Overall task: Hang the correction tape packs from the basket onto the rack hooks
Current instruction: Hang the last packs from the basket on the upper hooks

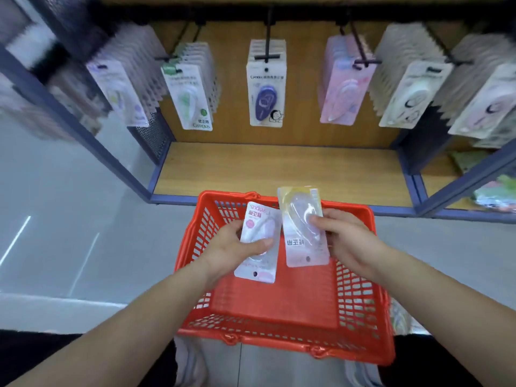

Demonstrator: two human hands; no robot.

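A red plastic basket stands on the floor in front of me; its visible bottom is bare. Over it, my left hand grips a white and pink correction tape pack, turned upside down with its hang hole toward me. My right hand pinches a second pack, yellowish at its far end, also upside down. The two packs sit side by side, nearly touching. Above, black rack hooks carry rows of hanging packs.
The rack holds several rows: pale purple, green, dark purple, pink and white. A wooden shelf lies below the hooks. Blue frame posts flank it. Grey floor spreads to the left.
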